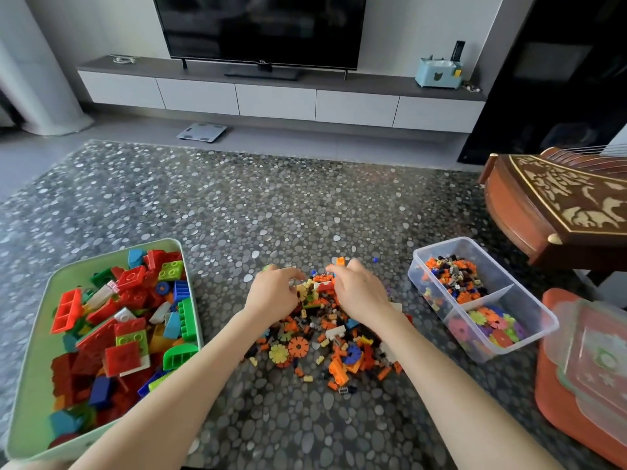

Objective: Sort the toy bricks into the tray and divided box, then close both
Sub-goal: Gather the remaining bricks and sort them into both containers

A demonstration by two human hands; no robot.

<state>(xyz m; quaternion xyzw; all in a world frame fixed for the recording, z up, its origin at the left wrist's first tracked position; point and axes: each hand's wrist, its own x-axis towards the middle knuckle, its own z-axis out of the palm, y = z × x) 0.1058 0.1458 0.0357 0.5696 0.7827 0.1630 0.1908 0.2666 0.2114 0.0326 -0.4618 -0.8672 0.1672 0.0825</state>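
A heap of small mixed bricks and flower-shaped pieces [325,344], mostly orange, lies on the pebble-patterned mat between my arms. My left hand [274,295] rests knuckles-up on the heap's far left edge with its fingers curled down into the pieces; what they hold is hidden. My right hand [359,293] is on the far right of the heap and pinches a small orange brick [340,261] at its fingertips. The green tray [30,371] at the left is full of large bricks. The clear divided box [550,325] at the right holds small bricks in its far part and flower pieces in its near part.
A clear lid [600,364] lies on an orange-red lid [559,405] at the right edge. A carved wooden instrument [549,205] juts in at the upper right. A TV cabinet [278,96] and a bathroom scale [202,132] stand beyond the mat.
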